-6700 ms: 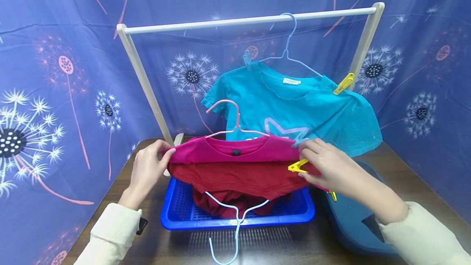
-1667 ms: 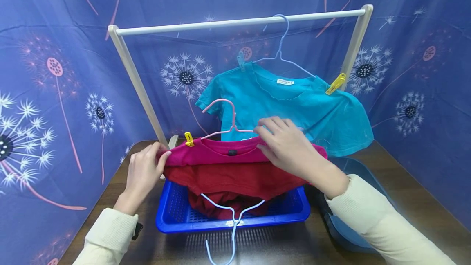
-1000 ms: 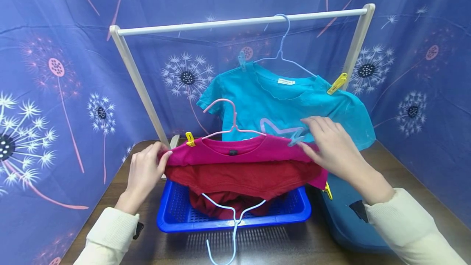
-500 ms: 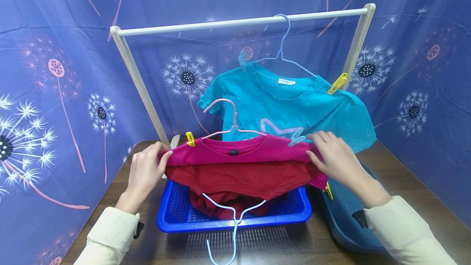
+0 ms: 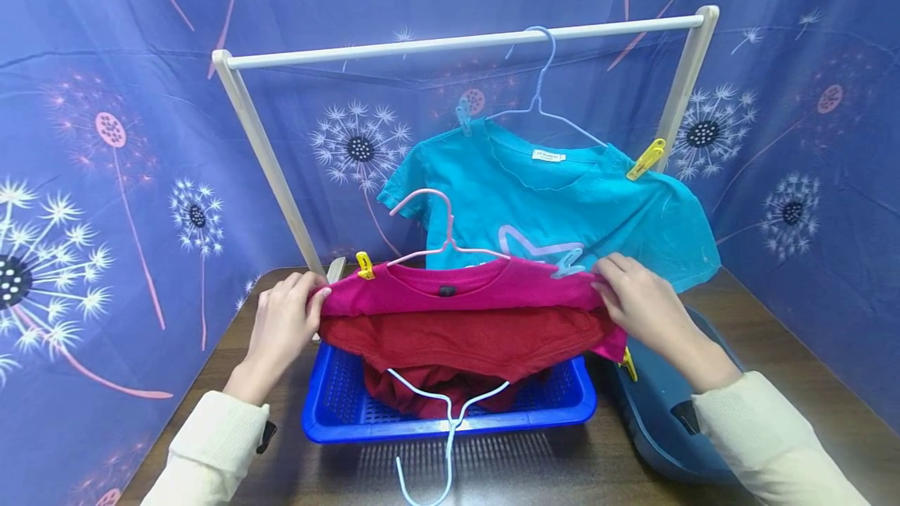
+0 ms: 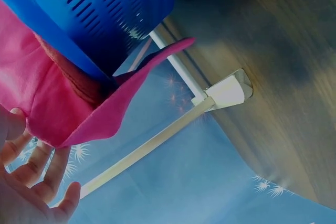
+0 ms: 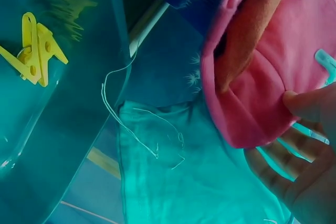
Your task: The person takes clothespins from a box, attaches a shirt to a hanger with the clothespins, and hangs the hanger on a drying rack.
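Observation:
A magenta shirt (image 5: 415, 299) on a pink hanger (image 5: 451, 229) lies over the basket. My left hand (image 5: 284, 322) pinches its left sleeve edge. My right hand (image 5: 647, 311) pinches the opposite sleeve, thumb on top in the right wrist view. A yellow clothespin (image 5: 365, 265) sits on the left shoulder and a light blue clothespin (image 5: 568, 262) on the right. In front of the magenta cloth, a dark red garment (image 5: 457, 342) drapes into the blue basket (image 5: 450, 432). From its lower edge sticks out a light blue hanger (image 5: 450, 420), hook down.
Behind stands a rack with a white rail (image 5: 394, 48), where a turquoise shirt (image 5: 520, 186) hangs from a blue hanger (image 5: 539, 88), with clothespins on both shoulders. At right, a dark blue tray (image 5: 675, 443) holds a yellow clothespin (image 7: 34, 51). A patterned curtain (image 5: 126, 217) surrounds the table.
The yellow clothespin my right hand held at the right now sits on the left shoulder. That hand has moved back right and grips the sleeve. My left hand keeps its hold.

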### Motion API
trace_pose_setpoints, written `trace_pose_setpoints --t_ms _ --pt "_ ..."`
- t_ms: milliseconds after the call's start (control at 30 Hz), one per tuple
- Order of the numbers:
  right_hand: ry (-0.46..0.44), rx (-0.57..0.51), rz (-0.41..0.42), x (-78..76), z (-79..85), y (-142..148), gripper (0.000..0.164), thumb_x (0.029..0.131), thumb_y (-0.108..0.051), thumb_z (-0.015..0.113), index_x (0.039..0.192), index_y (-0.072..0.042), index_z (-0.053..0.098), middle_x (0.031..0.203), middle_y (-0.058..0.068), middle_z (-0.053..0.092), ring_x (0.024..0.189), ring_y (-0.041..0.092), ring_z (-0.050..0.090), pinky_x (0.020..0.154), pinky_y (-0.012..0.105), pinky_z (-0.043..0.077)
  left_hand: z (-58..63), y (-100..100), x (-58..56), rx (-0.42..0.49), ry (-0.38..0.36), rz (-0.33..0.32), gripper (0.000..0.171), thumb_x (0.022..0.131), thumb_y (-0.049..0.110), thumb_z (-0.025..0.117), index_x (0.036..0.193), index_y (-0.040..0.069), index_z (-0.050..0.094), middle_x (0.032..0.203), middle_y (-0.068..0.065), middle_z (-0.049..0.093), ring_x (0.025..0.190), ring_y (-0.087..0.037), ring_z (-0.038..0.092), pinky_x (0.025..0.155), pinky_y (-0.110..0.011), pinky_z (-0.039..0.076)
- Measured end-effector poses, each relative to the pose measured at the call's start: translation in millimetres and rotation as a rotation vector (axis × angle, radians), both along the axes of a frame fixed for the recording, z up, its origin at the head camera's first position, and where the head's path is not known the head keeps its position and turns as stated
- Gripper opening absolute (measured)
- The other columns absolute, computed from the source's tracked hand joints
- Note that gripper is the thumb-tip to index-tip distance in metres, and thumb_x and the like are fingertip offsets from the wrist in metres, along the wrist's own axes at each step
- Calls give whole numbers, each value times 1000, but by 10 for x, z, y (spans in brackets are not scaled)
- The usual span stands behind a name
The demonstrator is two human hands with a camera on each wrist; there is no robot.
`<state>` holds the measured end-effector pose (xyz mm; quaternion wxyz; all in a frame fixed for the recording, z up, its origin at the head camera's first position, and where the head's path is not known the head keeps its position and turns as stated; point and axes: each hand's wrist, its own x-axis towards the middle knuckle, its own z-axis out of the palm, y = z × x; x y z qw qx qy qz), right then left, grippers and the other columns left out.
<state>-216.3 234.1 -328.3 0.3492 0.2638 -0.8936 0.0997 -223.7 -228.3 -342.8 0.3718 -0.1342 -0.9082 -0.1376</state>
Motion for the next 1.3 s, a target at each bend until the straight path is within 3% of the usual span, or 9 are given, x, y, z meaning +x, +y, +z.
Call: trace_pose_setpoints --t_ms 467,1067,1300 --pt "-30 -45 -45 -4 192 15 19 74 -5 72 90 -7 61 78 7 62 68 22 59 57 40 51 239 39 -83 -35 -1 16 9 88 17 58 87 8 59 80 -11 59 73 -35 57 69 -48 39" --pt "-38 -97 -125 -76 633 55 15 77 -3 68 91 -4 62 80 13 63 60 24 56 49 38 45 854 168 -305 -19 27 15 12 90 17 55 88 6 60 83 -13 60 77 -37 57 71 -51 39" --pt "-6 -128 -166 -134 850 95 9 80 -3 64 89 -5 63 84 14 65 68 31 59 56 49 45 1058 249 -433 -2 27 38 14 91 19 54 89 6 61 83 -14 60 81 -38 58 70 -53 39"
